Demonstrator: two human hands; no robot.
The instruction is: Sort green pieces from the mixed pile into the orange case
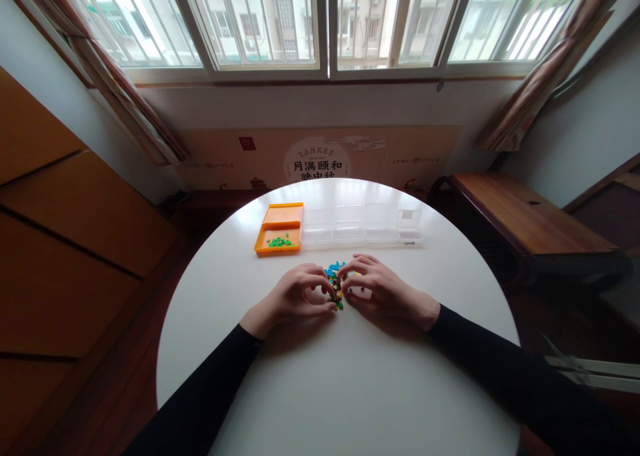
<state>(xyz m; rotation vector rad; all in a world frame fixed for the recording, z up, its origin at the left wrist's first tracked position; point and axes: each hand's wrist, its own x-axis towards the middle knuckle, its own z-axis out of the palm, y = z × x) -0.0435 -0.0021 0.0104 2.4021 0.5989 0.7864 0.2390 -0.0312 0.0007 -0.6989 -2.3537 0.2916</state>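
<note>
Sleeves (210,383) ran to left hand (293,293) and right hand (386,288), curled (grip unclear) beside the remaining mixed pile (335,269), green pieces (279,242) already boxed.

Daylight through barred windows (270,23) between 2 curtains (115,96), pale wall (300,106) below, wooden bench (530,216) at right, reddish floor (120,369)

Likely home: curtains (125,103), barred windows (260,23), round table (350,389).

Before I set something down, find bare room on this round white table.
Free: the table between the black sleeves, or between left sleeve and orange plastic tray. Crowded: where left hand and right hand flank tiny multicoloured pieces.
</note>
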